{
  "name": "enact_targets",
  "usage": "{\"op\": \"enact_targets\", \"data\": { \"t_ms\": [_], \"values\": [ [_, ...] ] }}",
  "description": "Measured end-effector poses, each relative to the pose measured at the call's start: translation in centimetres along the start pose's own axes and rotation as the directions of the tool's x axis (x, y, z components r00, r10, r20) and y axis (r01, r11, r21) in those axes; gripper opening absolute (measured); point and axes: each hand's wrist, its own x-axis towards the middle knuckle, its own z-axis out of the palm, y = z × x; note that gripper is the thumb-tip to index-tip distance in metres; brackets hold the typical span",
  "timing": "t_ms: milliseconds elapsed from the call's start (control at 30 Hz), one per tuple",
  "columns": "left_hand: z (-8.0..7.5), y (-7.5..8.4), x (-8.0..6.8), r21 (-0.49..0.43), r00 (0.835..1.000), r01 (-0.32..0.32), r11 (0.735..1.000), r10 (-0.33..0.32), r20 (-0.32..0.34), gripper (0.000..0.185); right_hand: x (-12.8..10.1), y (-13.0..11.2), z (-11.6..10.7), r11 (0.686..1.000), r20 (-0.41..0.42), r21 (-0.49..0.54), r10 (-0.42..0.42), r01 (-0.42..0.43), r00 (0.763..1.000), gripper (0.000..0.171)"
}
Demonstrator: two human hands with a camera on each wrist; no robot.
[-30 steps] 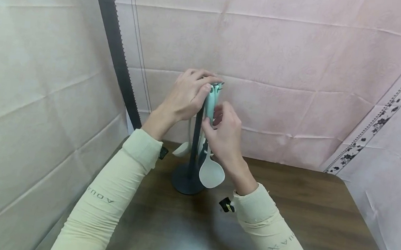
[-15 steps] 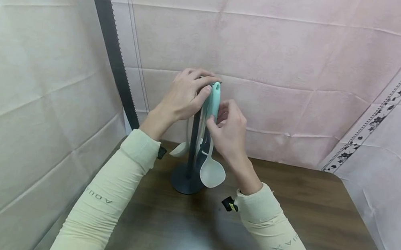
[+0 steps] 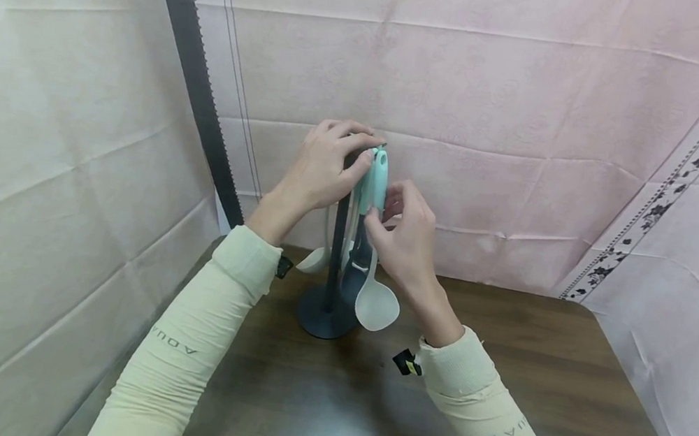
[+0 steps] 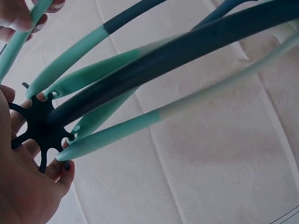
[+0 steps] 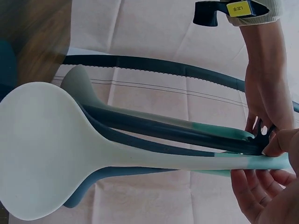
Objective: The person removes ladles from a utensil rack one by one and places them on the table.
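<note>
1. My left hand [image 3: 319,166] sits on top of the rack [image 3: 336,259], fingers curled over its black star-shaped hub [image 4: 39,126]. In the left wrist view my fingertips [image 4: 63,170] press against the hub's prongs.

2. My right hand [image 3: 405,234] pinches the mint-green handle of the spoon [image 3: 375,305] between thumb and fingers, just below the hub. The other fingers are loosely bent behind the handle.

3. The spoon hangs nearly upright at the front right of the rack, with its white bowl low and above the table [image 3: 530,376], just right of the rack's round base. In the right wrist view the bowl [image 5: 44,149] fills the near left. The handle runs away to my fingers [image 5: 275,144] at the hub.

4. The handle's top end is level with the hub and right beside it. I cannot tell whether it is hooked on a prong or lifted free.

5. Other utensils [image 4: 154,116] hang on the same hub, with mint grips, pale or dark-blue shafts and their heads down by the pole. One pale head [image 3: 314,260] shows to the left of the pole.

6. The rack stands on the brown table, near its far edge. Pink cloth [image 3: 523,122] covers the wall behind, and a dark strip [image 3: 198,84] runs down it at the left.

7. Both forearms wear pale yellow sleeves [image 3: 198,344].
</note>
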Motion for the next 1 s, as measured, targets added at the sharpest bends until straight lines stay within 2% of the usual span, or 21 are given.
{"op": "enact_targets", "data": {
  "t_ms": [167, 333, 400, 500, 600, 700, 833, 1000],
  "values": [
    [0.4, 0.2, 0.1, -0.033, 0.999, 0.010, 0.999, -0.012, -0.052, 0.040, -0.3, 0.3, -0.3, 1.000, 0.002, -0.011, 0.001, -0.001, 1.000, 0.021],
    [1.1, 0.3, -0.2, -0.057, 0.990, 0.014, 0.998, -0.022, -0.137, 0.040, -0.4, 0.7, -0.5, 0.999, 0.006, -0.037, -0.004, 0.004, 1.000, 0.023],
    [1.5, 0.5, -0.3, -0.062, 0.981, 0.018, 0.998, -0.029, -0.190, 0.041, -0.5, 0.8, -0.6, 0.999, 0.009, -0.048, -0.006, 0.006, 1.000, 0.023],
    [1.9, 0.9, -0.7, -0.071, 0.958, 0.037, 0.997, -0.056, -0.282, 0.043, -0.6, 1.0, -0.7, 0.998, 0.010, -0.056, -0.007, 0.008, 1.000, 0.022],
    [2.1, 1.3, -1.2, -0.088, 0.932, 0.102, 0.991, -0.126, -0.341, 0.049, -0.7, 0.9, -0.8, 0.998, 0.014, -0.058, -0.006, 0.006, 1.000, 0.022],
    [2.1, 1.8, -1.7, -0.117, 0.915, 0.201, 0.973, -0.229, -0.333, 0.060, -0.8, 0.9, -0.8, 0.998, 0.015, -0.060, 0.003, -0.002, 1.000, 0.022],
    [2.2, 2.5, -2.1, -0.183, 0.896, 0.312, 0.932, -0.352, -0.272, 0.076, -1.0, 0.8, -1.0, 0.998, 0.017, -0.058, 0.021, -0.020, 1.000, 0.024],
    [2.3, 2.8, -2.4, -0.245, 0.874, 0.353, 0.903, -0.412, -0.258, 0.084, -1.3, 1.0, -1.3, 0.998, 0.019, -0.056, 0.030, -0.029, 0.999, 0.023]
  ]
}}
